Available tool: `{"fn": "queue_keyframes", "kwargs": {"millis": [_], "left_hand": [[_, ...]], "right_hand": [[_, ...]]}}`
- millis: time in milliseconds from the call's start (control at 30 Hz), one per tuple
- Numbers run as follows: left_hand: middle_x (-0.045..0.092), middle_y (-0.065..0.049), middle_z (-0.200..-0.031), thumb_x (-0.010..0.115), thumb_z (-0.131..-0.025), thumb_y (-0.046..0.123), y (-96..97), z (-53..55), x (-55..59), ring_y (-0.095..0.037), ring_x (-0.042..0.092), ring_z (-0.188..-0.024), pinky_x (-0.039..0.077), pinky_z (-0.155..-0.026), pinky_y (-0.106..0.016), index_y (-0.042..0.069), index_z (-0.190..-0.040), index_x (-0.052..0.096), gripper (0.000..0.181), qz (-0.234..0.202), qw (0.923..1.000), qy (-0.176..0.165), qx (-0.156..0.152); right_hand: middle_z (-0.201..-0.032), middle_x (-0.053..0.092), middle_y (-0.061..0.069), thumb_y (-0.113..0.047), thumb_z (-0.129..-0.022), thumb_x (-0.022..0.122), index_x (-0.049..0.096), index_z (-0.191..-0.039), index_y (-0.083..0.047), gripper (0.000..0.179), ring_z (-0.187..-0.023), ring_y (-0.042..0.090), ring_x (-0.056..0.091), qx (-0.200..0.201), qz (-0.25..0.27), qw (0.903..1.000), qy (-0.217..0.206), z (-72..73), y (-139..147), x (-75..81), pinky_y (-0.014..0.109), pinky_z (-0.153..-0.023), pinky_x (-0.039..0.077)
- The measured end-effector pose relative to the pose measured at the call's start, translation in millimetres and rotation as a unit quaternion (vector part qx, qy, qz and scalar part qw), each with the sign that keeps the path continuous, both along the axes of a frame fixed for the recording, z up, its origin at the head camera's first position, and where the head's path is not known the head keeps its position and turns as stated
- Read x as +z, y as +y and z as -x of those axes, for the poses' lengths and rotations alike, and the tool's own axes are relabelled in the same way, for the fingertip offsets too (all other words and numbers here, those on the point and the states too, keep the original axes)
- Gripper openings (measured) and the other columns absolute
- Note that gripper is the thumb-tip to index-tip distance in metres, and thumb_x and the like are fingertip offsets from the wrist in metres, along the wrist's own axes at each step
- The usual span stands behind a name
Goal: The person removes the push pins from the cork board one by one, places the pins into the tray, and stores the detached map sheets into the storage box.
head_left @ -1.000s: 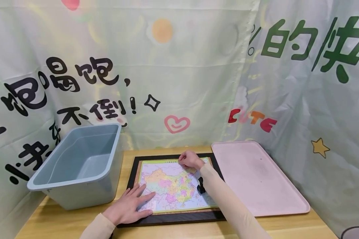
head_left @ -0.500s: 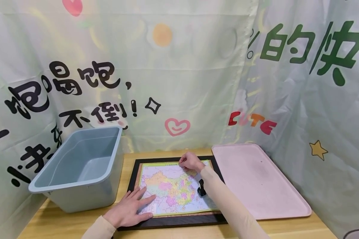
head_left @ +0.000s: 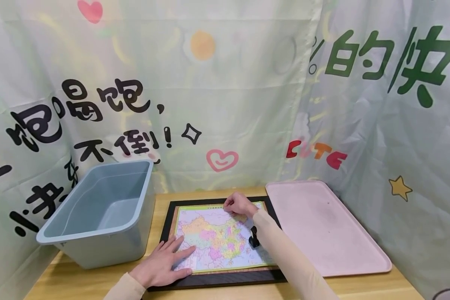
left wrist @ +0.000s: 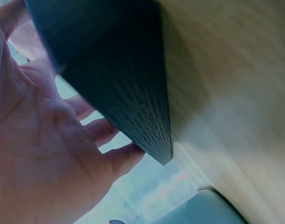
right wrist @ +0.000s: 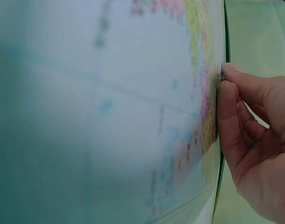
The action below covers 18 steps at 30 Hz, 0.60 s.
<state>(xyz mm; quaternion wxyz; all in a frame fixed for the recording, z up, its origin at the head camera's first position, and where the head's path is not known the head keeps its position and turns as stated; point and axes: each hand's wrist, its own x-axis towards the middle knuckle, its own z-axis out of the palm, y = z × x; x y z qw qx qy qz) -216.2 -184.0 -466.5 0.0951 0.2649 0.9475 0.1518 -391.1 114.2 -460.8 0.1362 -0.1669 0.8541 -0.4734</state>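
A colourful paper map (head_left: pixel 210 237) with a yellow-green border lies on a cork-brown board (head_left: pixel 247 270) in a black frame (head_left: pixel 225 280). My left hand (head_left: pixel 163 262) rests with spread fingers on the map's lower left corner and the frame's left side. In the left wrist view the palm (left wrist: pixel 44 135) faces the frame's dark side (left wrist: pixel 119 88). At the map's top edge, right of its middle, my right hand (head_left: pixel 240 204) pinches with thumb and forefinger. A tiny pin-like object (right wrist: pixel 221 78) barely shows between these fingertips; most of it is hidden.
To the left stands a deep blue-grey plastic tub (head_left: pixel 97 246). A flat pink tray (head_left: pixel 322 229) lies on the right, against the frame's side. The wooden table (head_left: pixel 210 295) is backed by printed cloth (head_left: pixel 247 104).
Both hands keep their places on the map and board. The whole head view has shifted slightly downward in the frame.
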Motion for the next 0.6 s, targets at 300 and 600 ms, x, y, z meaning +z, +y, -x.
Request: {"fn": "queue_keyframes", "kwargs": {"millis": [300, 600], "left_hand": [[0.032, -0.017, -0.157, 0.047, -0.093, 0.065, 0.3, -0.8, -0.1, -0.047, 0.023, -0.145, 0.021, -0.107, -0.073, 0.036, -0.146, 0.047, 0.06, 0.001, 1.0, 0.003, 0.002], [0.029, -0.016, -0.159, 0.044, -0.095, 0.066, -0.7, -2.2, -1.0, -0.045, 0.023, -0.146, 0.019, -0.109, -0.071, 0.036, -0.149, 0.042, 0.062, 0.001, 1.0, -0.003, -0.002]], "right_hand": [[-0.083, 0.067, 0.012, -0.009, -0.097, 0.061, 0.07, -0.097, 0.001, 0.013, -0.065, 0.016, 0.059, -0.013, 0.053, 0.9984, -0.01, 4.7, 8.0, -10.4, 0.028, -0.059, 0.053], [-0.087, 0.068, 0.013, -0.008, -0.096, 0.063, 0.066, -0.108, 0.006, 0.019, -0.066, 0.015, 0.061, -0.046, 0.118, 0.9908, -0.046, 5.2, 7.4, -14.0, 0.028, -0.06, 0.057]]}}
